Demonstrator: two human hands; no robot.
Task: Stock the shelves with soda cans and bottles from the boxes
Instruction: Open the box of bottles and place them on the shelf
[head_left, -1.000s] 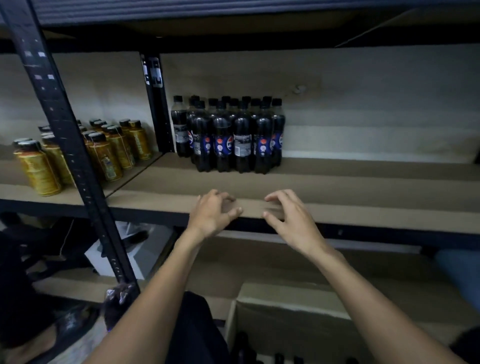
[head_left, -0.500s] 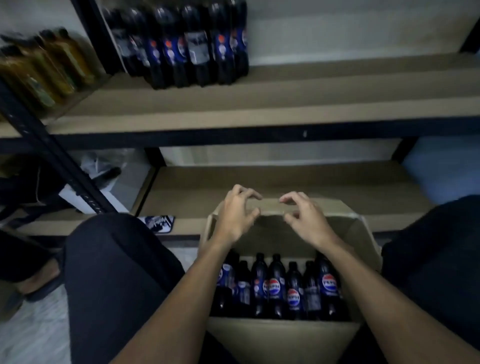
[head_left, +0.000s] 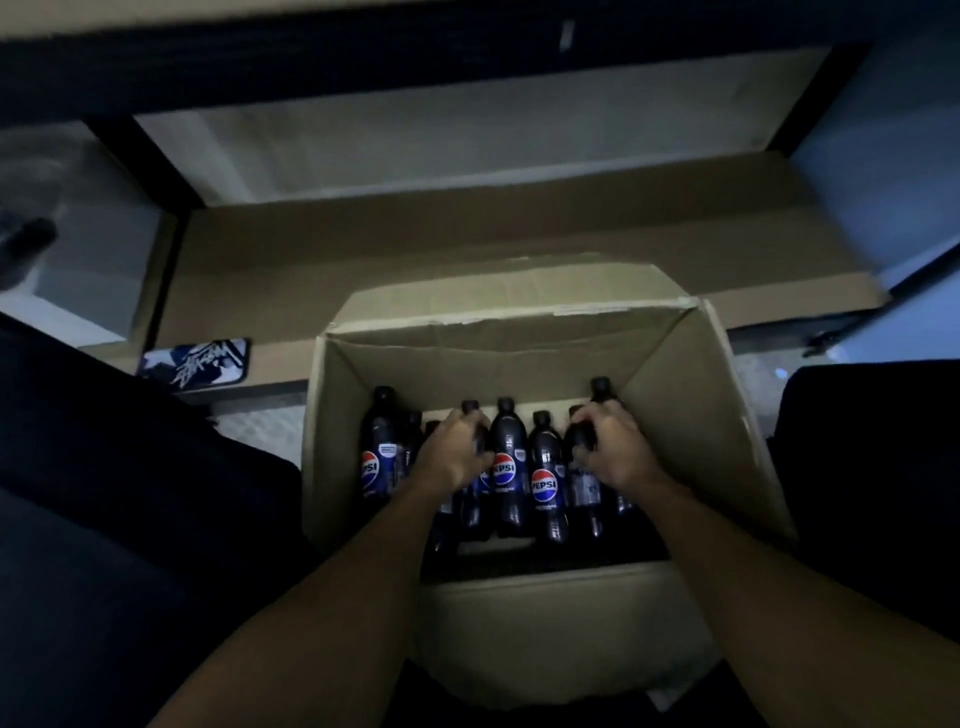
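Since only necks stand clear in the box (head_left: 675, 374), two bottles (head_left: 470, 407) are gripped there by curled fingers of left hand (head_left: 452, 454) and right hand (head_left: 618, 452).

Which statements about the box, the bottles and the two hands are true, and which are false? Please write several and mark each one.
1. The cardboard box is open at the top. True.
2. The bottles in the box lie on their sides. False: they stand upright, caps up.
3. The left hand and the right hand each grip a bottle near its top. True.
4. The right hand is empty and outside the box. False: it is inside the box, its fingers curled round a bottle.
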